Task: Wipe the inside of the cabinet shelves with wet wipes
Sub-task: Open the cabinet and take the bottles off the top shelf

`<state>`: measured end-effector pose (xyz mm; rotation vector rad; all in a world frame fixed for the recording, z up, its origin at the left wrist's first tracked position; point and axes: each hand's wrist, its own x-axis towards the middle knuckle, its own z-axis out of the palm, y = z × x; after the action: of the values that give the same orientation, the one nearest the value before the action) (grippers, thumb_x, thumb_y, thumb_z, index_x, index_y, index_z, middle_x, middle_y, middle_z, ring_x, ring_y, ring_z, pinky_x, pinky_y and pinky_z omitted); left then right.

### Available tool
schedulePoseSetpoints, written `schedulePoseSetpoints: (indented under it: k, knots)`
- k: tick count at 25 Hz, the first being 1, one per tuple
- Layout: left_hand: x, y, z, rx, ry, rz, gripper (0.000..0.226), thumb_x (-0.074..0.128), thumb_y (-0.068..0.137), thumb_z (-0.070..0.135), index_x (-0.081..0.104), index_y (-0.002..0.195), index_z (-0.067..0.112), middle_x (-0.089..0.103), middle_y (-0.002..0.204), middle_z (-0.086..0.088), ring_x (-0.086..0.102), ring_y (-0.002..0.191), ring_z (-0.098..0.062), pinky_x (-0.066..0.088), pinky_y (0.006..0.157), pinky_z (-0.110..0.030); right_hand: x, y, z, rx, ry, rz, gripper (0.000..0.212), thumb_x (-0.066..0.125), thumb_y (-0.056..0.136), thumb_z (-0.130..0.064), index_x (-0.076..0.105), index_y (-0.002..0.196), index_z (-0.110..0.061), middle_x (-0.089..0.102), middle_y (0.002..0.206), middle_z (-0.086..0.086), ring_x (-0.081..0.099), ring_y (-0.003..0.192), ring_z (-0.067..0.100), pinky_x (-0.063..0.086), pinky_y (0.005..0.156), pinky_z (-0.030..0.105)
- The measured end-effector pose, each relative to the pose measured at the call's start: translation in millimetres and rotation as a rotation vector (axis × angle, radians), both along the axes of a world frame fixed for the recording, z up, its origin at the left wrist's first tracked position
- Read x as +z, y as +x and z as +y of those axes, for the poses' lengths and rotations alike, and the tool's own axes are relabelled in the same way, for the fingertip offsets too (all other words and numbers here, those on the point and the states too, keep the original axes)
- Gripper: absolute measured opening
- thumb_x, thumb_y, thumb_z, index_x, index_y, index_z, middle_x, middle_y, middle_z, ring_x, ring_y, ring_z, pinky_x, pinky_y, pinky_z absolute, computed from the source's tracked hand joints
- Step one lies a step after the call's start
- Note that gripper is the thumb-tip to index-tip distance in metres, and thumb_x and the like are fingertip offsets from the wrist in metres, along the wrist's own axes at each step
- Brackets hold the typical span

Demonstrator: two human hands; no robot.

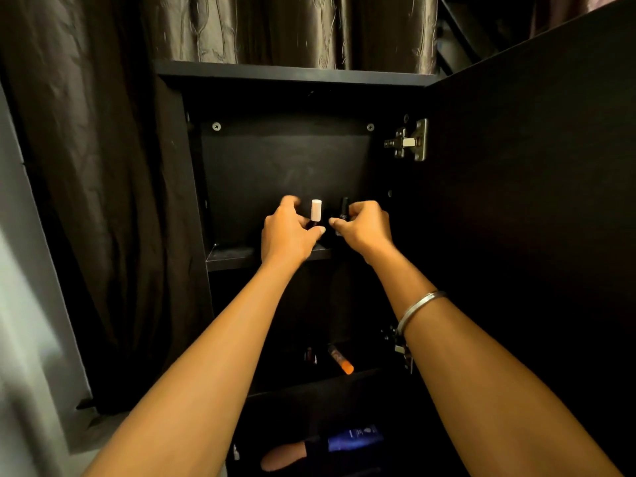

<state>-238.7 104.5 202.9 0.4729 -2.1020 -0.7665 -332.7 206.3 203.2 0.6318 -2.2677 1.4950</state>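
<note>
Reaching into the open black cabinet [179, 160] with both hands at the top shelf [230, 253].

Left to right: dark curtain [103, 166] beside the cabinet; left hand [287, 232] curled round a small bottle with a pale cap [316, 210]; right hand [363, 227] pinching a small black-capped bottle [343, 208] — both bottles upright, just beside each other above the shelf; silver bangle [418, 306] on the right forearm; metal hinge [409, 141]; open door [533, 201]. Lower down — an orange-tipped tube [340, 359] lying on a lower shelf, a blue packet [354, 438] near the bottom. No wipe visible in either hand.
</note>
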Motion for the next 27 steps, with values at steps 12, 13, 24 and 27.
schedulePoseSetpoints:
  k: [12,13,24,27]
  knots:
    - [-168,86,21,-0.155,0.118,-0.103,0.053,0.084,0.076,0.037,0.060,0.123,0.032,0.062,0.078,0.027,0.068,0.101,-0.012,0.053,0.097,-0.045,-148,95,54,0.024,0.111,-0.072,0.017,0.074,0.083,-0.036,0.068,0.084,-0.020,0.067,0.075,-0.008,0.064,0.074,0.006,0.056,0.069,0.030]
    - [-190,87,23,-0.156,0.143,-0.141,0.052,0.084,0.076,0.037,0.060,0.123,0.031,0.064,0.081,0.026,0.068,0.101,-0.012,0.054,0.095,-0.044,-169,96,55,0.037,0.146,-0.107,0.017,0.075,0.082,-0.035,0.067,0.084,-0.020,0.067,0.075,-0.008,0.065,0.074,0.008,0.056,0.070,0.031]
    - [-389,101,47,-0.101,0.339,-0.393,0.041,0.084,0.077,0.023,0.069,0.115,0.018,0.075,0.108,0.003,0.070,0.101,-0.011,0.046,0.083,-0.016,-383,118,75,0.109,0.402,-0.478,0.024,0.077,0.082,-0.025,0.071,0.103,-0.016,0.073,0.097,0.002,0.068,0.092,0.015,0.049,0.080,0.021]
    - [-444,106,56,-0.086,0.386,-0.471,0.044,0.083,0.079,0.024,0.065,0.119,0.018,0.076,0.106,0.002,0.071,0.098,-0.013,0.048,0.079,-0.018,-445,119,77,0.097,0.484,-0.544,0.022,0.077,0.081,-0.028,0.071,0.099,-0.016,0.074,0.098,0.003,0.068,0.095,0.020,0.054,0.083,0.030]
